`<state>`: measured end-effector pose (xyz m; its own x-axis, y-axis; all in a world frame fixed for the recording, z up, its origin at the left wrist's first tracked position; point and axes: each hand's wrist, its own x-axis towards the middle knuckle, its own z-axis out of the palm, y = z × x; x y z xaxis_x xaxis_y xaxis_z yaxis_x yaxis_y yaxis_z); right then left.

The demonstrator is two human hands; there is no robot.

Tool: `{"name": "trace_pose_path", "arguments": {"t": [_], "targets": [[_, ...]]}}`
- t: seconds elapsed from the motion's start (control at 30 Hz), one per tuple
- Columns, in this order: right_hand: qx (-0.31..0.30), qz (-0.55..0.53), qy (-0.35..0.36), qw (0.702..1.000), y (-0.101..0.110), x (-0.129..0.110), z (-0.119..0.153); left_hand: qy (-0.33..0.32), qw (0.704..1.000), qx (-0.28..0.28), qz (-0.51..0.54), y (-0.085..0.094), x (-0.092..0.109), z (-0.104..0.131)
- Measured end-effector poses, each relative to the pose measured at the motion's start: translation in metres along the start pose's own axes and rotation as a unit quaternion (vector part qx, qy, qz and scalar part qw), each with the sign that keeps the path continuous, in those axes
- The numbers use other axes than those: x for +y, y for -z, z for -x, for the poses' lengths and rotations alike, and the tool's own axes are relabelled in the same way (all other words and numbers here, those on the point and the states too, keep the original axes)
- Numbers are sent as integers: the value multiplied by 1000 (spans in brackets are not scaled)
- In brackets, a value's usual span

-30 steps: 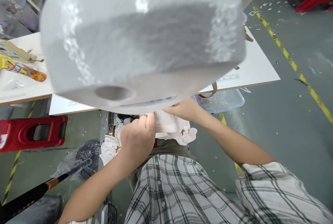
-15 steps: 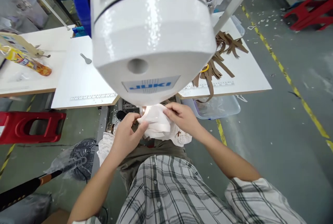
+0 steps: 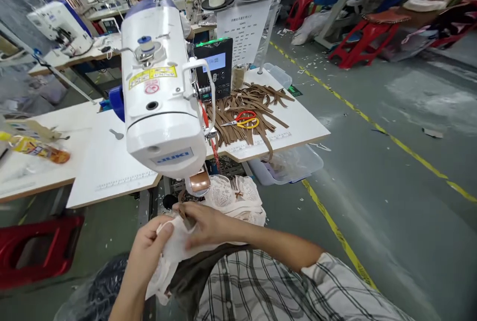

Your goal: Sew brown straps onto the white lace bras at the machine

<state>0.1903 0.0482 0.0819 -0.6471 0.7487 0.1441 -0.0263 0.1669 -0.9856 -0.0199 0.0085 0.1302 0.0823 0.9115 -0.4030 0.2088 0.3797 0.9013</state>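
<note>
A white lace garment [image 3: 233, 201] with a small brown bow lies in front of and under the head of a white JUKI sewing machine [image 3: 166, 132]. My left hand [image 3: 147, 249] pinches the white fabric at its left part, thumb on top. My right hand [image 3: 204, 224] is at the same fabric, close to the machine's lower end, with a brown strip [image 3: 182, 211] at its fingers. The right fingertips are partly blurred. More white lace hangs below my left hand, over my lap.
Brown strips [image 3: 238, 107] and red and yellow scissors [image 3: 244, 121] lie on the white table [image 3: 313, 129] to the right. A clear plastic bin [image 3: 286, 167] sits beneath it. Red stools [image 3: 40, 249] stand left and far right. A person sits at the back.
The view has tilted up and shows more of the machine. Both hands have moved lower and left with the fabric. A brown strip now shows at my right hand.
</note>
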Motion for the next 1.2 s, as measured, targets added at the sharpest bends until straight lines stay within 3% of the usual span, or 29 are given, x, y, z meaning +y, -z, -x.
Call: {"name": "trace_pose_path", "arguments": {"t": [0.07,0.13,0.23,0.27,0.3,0.37,0.43,0.53,0.63,0.73,0.87,1.0,1.2], "targets": [[80,-103,-31,991,-12,17,-7,-1,996,-45,-76,-1,-1,-5],[186,-115,-42,975,-23,33,-5,-31,988,-28,-149,-6,-7,-17],[293,-42,-32,955,-33,54,12,-125,952,169,-223,-24,-26,-34],[306,-24,-36,951,-34,60,19,-137,945,206,-215,-31,-34,-37],[306,-7,-42,951,-34,66,25,-131,953,201,-187,-39,-43,-39],[298,35,-48,953,-34,79,35,-90,985,103,-108,-56,-60,-42],[280,76,-46,956,-34,89,41,-58,996,51,-52,-70,-72,-43],[260,135,-30,955,-31,93,49,-50,997,56,-6,-81,-78,-44],[260,221,63,938,-23,81,57,-65,995,81,-7,-79,-68,-36],[267,279,143,911,-13,63,56,-88,993,64,-45,-72,-52,-24],[222,295,69,927,-5,46,44,-97,994,14,-53,-69,-37,-16],[224,204,6,953,-4,42,40,-86,996,-9,-25,-69,-33,-17],[230,146,17,962,-1,46,41,-70,997,-18,-29,-72,-38,-23]]}}
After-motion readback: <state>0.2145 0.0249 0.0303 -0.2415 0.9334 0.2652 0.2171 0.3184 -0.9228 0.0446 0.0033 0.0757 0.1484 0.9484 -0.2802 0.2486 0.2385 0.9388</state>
